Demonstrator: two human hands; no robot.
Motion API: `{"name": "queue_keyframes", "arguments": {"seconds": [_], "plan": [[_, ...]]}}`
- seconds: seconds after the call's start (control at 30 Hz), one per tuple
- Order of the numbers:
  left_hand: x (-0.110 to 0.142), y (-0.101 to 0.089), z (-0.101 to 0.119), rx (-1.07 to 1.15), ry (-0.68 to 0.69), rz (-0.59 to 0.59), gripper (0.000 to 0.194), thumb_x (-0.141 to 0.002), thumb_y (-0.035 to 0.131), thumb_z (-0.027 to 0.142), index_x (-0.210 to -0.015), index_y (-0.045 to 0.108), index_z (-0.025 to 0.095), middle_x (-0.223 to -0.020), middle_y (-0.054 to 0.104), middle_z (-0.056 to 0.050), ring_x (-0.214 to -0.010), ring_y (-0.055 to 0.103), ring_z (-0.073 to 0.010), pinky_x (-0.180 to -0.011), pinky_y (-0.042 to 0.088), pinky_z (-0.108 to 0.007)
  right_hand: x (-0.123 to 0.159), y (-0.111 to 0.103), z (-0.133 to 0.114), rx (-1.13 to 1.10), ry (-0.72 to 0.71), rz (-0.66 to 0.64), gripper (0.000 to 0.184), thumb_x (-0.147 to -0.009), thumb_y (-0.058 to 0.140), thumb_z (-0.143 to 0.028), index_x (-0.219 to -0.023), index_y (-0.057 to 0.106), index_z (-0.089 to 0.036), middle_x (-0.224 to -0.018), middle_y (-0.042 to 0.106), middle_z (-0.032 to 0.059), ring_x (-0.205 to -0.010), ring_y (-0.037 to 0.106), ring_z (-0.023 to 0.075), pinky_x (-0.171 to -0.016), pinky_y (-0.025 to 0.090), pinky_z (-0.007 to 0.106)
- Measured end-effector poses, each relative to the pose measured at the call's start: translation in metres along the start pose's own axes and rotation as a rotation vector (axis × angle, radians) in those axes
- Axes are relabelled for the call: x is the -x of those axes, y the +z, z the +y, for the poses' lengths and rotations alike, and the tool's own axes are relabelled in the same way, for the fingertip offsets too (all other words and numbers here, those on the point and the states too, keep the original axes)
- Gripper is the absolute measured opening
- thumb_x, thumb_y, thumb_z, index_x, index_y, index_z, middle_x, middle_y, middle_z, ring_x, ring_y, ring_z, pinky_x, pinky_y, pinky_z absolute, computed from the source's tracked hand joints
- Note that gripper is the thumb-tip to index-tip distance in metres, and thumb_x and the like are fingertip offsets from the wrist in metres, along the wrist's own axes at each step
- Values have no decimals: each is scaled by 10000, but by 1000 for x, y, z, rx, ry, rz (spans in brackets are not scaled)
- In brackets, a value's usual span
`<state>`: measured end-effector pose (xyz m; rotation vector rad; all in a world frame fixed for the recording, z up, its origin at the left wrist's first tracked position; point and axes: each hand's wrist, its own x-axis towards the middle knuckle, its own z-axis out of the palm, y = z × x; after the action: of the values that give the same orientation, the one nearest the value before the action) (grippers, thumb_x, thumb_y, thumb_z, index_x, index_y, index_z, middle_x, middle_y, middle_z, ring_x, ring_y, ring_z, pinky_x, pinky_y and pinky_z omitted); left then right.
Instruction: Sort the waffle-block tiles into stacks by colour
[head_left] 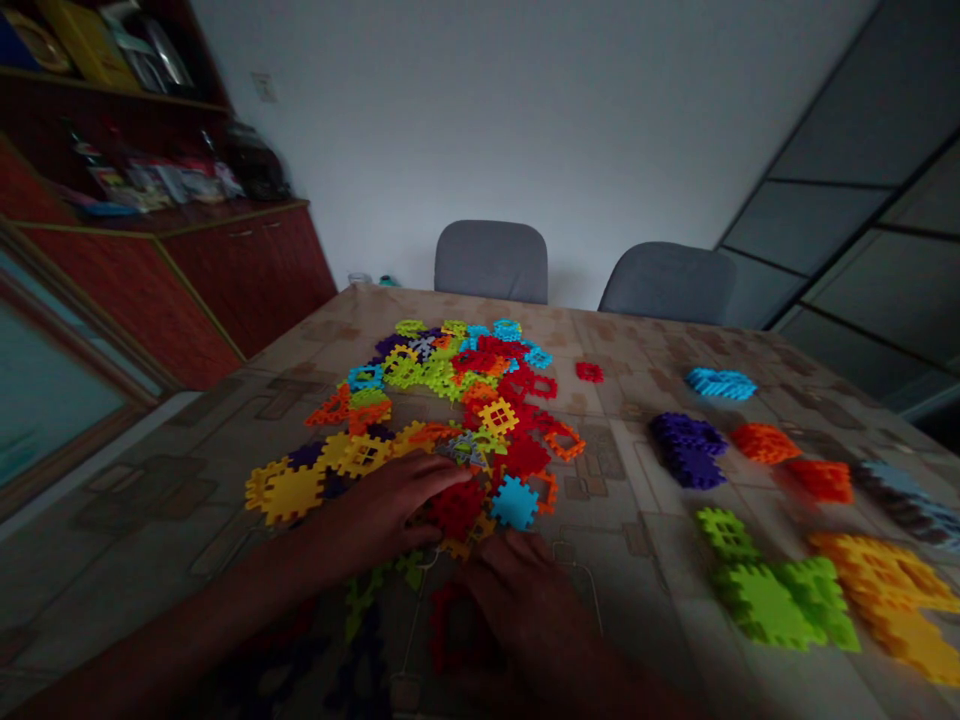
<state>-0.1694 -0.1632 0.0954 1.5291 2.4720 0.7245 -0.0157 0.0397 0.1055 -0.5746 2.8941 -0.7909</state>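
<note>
A heap of toothed plastic building tiles in many colours spreads over the middle of the table. My left hand (394,500) reaches across its near side, fingers stretched out and thumb apart. A solid red tile (456,508) lies between that thumb and the fingertips; no firm grip shows. My right hand (521,595) is low over the front of the heap, fingers bent downward, their tips hidden. Just beyond it lies a light blue tile (514,502). A dark red frame tile (448,628) sits beside and partly beneath the right hand. Yellow tiles (294,493) lie left of my left hand.
Sorted stacks stand on the right: light blue (721,383), purple (688,450), orange (765,443), green (776,603), yellow (892,590) and grey (911,500). A single red frame (590,372) lies apart. Two grey chairs (491,260) stand behind the patterned table.
</note>
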Motion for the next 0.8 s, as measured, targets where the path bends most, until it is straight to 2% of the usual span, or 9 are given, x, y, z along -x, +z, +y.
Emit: {"name": "queue_keyframes", "arguments": {"seconds": [0.2,0.43,0.63,0.73,0.8], "plan": [[-2,-11,11,-5,-32,-6,694,-891,753,211,-1495,455,378,-1453,575,-31,-1325,541,-258,-1107,435,-394,0,9,4,15,-46,-12,504,-796,775,-450,-1188,634,-168,-1186,641,107,-1117,554,294,-981,449,403],[1,-31,21,-82,-68,12,600,-915,739,360,-1468,514,311,-1436,601,-64,-1309,562,-287,-1116,435,-424,4,9,10,98,-78,-19,517,-815,721,-440,-1241,606,-169,-1203,644,127,-1101,570,302,-955,483,416],[41,-13,36,-253,-1,131,652,-919,691,541,-1506,436,418,-1386,653,-41,-1176,665,-301,-964,568,-408,30,-20,20,106,93,-48,325,-761,732,-282,-1060,641,-190,-1109,659,81,-1015,581,268,-935,475,393],[60,-4,42,-316,39,195,638,-913,644,623,-1492,456,430,-1294,713,-30,-1072,715,-297,-876,609,-373,39,-30,25,49,158,-34,359,-716,761,-220,-1055,650,-182,-1095,647,67,-1014,564,260,-934,464,379],[67,-5,40,-325,-4,232,599,-934,609,625,-1484,460,441,-1279,719,-17,-1062,720,-281,-872,609,-348,38,-30,25,0,150,-9,407,-706,792,-219,-1082,644,-177,-1117,642,65,-1034,559,254,-931,463,358]]}}
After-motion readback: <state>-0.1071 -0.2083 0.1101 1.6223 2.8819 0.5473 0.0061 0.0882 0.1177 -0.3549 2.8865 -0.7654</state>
